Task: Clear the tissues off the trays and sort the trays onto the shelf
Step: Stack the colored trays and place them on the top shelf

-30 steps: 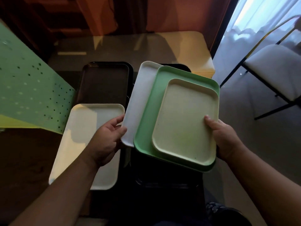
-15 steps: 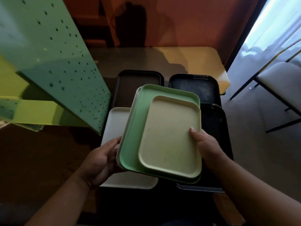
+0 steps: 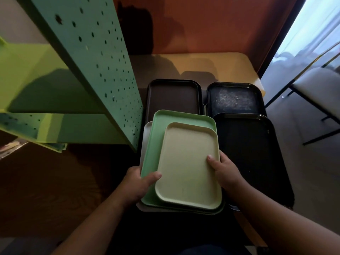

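Note:
I hold a stack of trays in front of me: a cream tray (image 3: 187, 166) on top, a larger green tray (image 3: 161, 137) under it, and a white tray (image 3: 145, 137) peeking out at the left. My left hand (image 3: 138, 184) grips the stack's left edge, thumb on the green tray. My right hand (image 3: 224, 172) grips the right edge, thumb on the cream tray. No tissues show on these trays. The green perforated shelf (image 3: 95, 57) stands at the left, with a lighter green shelf board (image 3: 36, 85).
Three dark trays lie on the table beyond and beside the stack: a brown one (image 3: 173, 96), a scuffed black one (image 3: 233, 98) and a big black one (image 3: 248, 153). A white-seated chair (image 3: 320, 89) stands at the right by a bright curtain.
The stack has swung left and squared up, the white tray now mostly hidden under the green one. The view has shifted so the shelf looms larger at the left.

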### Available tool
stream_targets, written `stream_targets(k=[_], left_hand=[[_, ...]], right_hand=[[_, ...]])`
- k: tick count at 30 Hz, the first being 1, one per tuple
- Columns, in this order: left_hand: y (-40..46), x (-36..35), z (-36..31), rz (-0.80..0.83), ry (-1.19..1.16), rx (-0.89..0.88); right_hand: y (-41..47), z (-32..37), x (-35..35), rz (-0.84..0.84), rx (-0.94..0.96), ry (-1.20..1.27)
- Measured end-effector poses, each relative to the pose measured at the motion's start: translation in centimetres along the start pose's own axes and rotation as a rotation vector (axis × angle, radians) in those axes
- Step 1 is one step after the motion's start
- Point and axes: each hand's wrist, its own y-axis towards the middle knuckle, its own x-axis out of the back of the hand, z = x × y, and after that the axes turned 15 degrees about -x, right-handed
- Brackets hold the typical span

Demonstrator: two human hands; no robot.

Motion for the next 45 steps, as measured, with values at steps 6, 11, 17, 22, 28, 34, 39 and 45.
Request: stream_targets(k=[6,11,17,22,28,34,39,45], left_hand=[[-0.4,-0.7,0.5,0.017,0.257,0.052],[-0.1,-1.1,1.0,-0.053,0.221,0.078],[0.2,-1.8,2.0,-0.118,-0.008,0.049],[0.2,-1.7,1.6,-0.148,-0.08,-0.012],[-0.5,-0.7,-0.5,-0.156,-0.131,-0.111],[0.6,0.7,-5.2,-0.067,-0.507,-0.141],[2.4,-0.5,-9.1,0.045,-0.503,-0.155],[2.9,-3.5,-9.6,0.18,-0.774,-0.031]], right_hand=[[-0.9,0.3,-1.7,-0.083,0.016,-0.089],[-0.4,0.4,-2.5,-0.131,0.012,-0.188],[3.3,-1.5,-1.5,-0.135,-0.008,-0.083],[1.2,1.2,-2.3,-0.103,-0.076,0.007],[0.4,1.8,-1.0,0.0,-0.082,0.181],[-0.6,4.3,2.4,0.049,0.027,0.283],[-0.5,5.3,4.2,0.078,0.106,0.214],[-0.3,5.6,6.8,0.056,0.168,0.172]])
